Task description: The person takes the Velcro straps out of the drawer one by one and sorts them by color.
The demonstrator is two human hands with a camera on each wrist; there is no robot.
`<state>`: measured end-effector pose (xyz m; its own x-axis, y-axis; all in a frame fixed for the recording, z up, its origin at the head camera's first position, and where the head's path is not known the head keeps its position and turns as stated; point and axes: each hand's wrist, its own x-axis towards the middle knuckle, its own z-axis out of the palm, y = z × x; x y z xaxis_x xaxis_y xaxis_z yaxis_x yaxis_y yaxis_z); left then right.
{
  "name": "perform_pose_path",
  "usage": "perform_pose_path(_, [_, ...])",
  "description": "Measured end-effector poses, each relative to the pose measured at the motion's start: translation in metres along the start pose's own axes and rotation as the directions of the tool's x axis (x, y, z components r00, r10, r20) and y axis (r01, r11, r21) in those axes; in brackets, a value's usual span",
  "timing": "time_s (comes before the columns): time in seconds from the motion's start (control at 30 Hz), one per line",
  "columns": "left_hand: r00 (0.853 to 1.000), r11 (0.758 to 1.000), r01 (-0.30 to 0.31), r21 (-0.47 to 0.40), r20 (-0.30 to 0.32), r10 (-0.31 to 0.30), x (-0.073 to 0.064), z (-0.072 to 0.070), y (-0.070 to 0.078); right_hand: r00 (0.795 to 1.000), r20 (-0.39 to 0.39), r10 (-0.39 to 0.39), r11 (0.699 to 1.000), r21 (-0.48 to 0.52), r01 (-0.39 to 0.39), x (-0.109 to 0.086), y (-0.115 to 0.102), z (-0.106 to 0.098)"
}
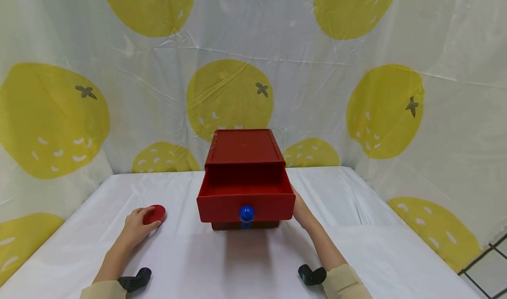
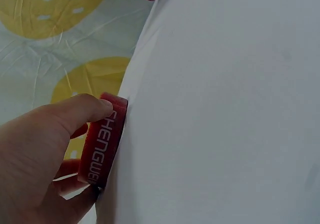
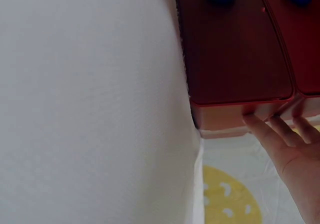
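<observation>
At the left of the head view, my left hand (image 1: 136, 226) grips a red round roll (image 1: 157, 214) low over the white table. White SHENGWEI lettering runs along the rim of the roll (image 2: 104, 144) in the left wrist view, with the thumb on top and fingers around the far side. A red two-drawer box (image 1: 245, 146) stands in the middle. Its upper drawer (image 1: 222, 209) is pulled out, showing a bare inside; the lower one is closed. My right hand (image 3: 300, 154) touches the box's right side with extended fingertips, partly hidden behind the drawer in the head view.
A blue knob (image 1: 247, 213) sticks out from the upper drawer's front. White cloth covers the table (image 1: 190, 264). Behind and at both sides hangs a pale curtain (image 1: 293, 92) with yellow fruit prints. A dark wire grid (image 1: 491, 264) shows at the lower right.
</observation>
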<state>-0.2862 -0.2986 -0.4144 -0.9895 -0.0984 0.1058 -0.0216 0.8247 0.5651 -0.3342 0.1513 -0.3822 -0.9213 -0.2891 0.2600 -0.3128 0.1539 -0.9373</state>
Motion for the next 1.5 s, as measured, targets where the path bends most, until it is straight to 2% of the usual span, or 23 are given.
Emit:
perform_pose_path(0.13, [0.999, 0.999, -0.016, 0.046, 0.041, 0.014, -0.002, -0.003, 0.005, 1.000, 0.002, -0.002, 1.000, 0.002, 0.002, 0.001, -0.001, 0.000])
perform_pose_path(0.23, [0.999, 0.996, -0.034, 0.084, 0.041, 0.030, -0.005, -0.004, 0.011, 1.000, 0.000, -0.005, 1.000, 0.007, 0.005, 0.001, -0.001, 0.001])
perform_pose_path(0.4, [0.996, 0.990, -0.084, 0.115, -0.017, 0.086, -0.008, -0.005, 0.025, 1.000, -0.005, 0.001, 1.000, 0.009, -0.001, 0.000, -0.001, 0.001])
perform_pose_path(0.6, [0.983, 0.982, -0.154, 0.111, -0.087, 0.164, -0.008, -0.008, 0.043, 1.000, -0.007, -0.010, 1.000, 0.004, 0.010, 0.001, 0.000, 0.001])
perform_pose_path(0.83, [0.962, 0.970, -0.218, 0.107, -0.145, 0.232, -0.009, -0.012, 0.063, 0.999, 0.008, -0.039, 0.999, 0.002, 0.039, 0.000, -0.002, 0.001])
perform_pose_path(1.0, [0.935, 0.953, -0.280, 0.113, -0.191, 0.297, -0.014, -0.016, 0.081, 0.999, 0.012, -0.031, 1.000, 0.003, 0.031, -0.001, -0.002, 0.000])
perform_pose_path(1.2, [0.922, 0.942, -0.319, 0.108, -0.194, 0.335, -0.021, -0.021, 0.102, 0.999, 0.017, -0.036, 0.999, 0.015, 0.036, -0.002, -0.001, 0.001])
perform_pose_path(1.37, [0.898, 0.922, -0.375, 0.093, -0.208, 0.387, -0.027, -0.025, 0.117, 0.999, 0.015, -0.036, 0.999, 0.008, 0.036, -0.002, 0.000, 0.001])
perform_pose_path(1.5, [0.888, 0.913, -0.397, 0.094, -0.210, 0.408, -0.032, -0.028, 0.129, 0.999, 0.015, -0.035, 0.999, 0.004, 0.035, -0.002, 0.000, 0.001])
